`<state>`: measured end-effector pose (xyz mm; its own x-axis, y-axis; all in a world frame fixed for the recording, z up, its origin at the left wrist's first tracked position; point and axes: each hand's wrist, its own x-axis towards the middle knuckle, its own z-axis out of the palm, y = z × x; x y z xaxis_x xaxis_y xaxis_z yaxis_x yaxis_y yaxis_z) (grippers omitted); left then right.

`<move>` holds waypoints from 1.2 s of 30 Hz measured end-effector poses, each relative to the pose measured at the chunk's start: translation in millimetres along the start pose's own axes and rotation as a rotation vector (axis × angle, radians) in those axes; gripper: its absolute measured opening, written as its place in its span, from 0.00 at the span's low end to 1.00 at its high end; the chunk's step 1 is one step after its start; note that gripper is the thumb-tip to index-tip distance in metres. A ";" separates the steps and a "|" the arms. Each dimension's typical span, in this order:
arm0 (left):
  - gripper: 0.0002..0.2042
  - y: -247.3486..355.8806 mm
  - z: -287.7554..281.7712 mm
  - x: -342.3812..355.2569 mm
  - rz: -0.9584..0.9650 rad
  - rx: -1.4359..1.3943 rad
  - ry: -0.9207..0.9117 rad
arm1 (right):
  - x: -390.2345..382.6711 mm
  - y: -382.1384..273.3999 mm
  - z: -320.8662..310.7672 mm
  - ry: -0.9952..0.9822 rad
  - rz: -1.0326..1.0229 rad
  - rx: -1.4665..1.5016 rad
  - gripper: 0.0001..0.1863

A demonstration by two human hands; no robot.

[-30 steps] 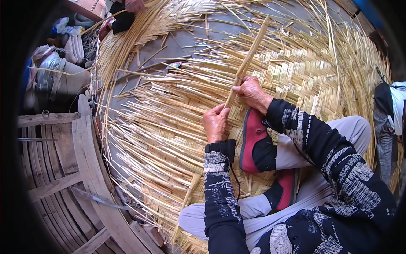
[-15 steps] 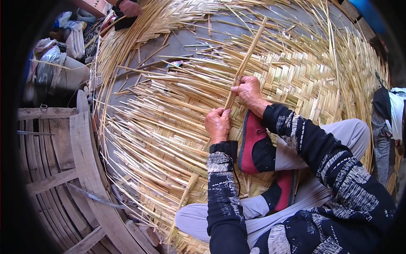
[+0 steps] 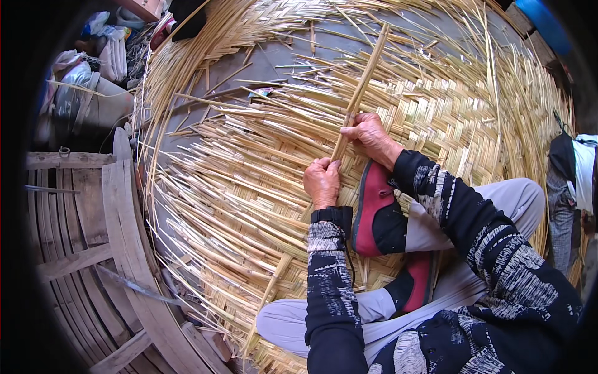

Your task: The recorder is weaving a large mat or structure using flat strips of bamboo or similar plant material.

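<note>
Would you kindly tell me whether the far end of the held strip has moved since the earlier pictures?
Yes, slightly: the held strip has swung its far end leftward, a little nearer the small colourful scrap lying to its left.

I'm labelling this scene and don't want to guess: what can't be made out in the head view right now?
- Reed strip's lower end: head view, covered by the left hand.
- Some fingers of the right hand: head view, hidden behind the hand itself.
- Rest of the person in dark clothing: head view, cut off by the upper edge.
- Blue object's full shape: head view, lost at the dark lens rim.
</note>
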<state>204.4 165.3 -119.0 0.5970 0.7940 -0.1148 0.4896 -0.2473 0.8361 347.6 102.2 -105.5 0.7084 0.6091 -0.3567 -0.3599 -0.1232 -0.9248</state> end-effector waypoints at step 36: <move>0.10 1.1 1.3 4.1 -0.121 -0.022 -0.044 | 1.4 1.3 11.1 -0.012 -0.246 -0.568 0.09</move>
<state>208.2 167.5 -119.3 0.5616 0.7923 -0.2385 0.5458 -0.1382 0.8264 341.4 111.6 -105.8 0.7217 0.6808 -0.1252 0.1953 -0.3738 -0.9067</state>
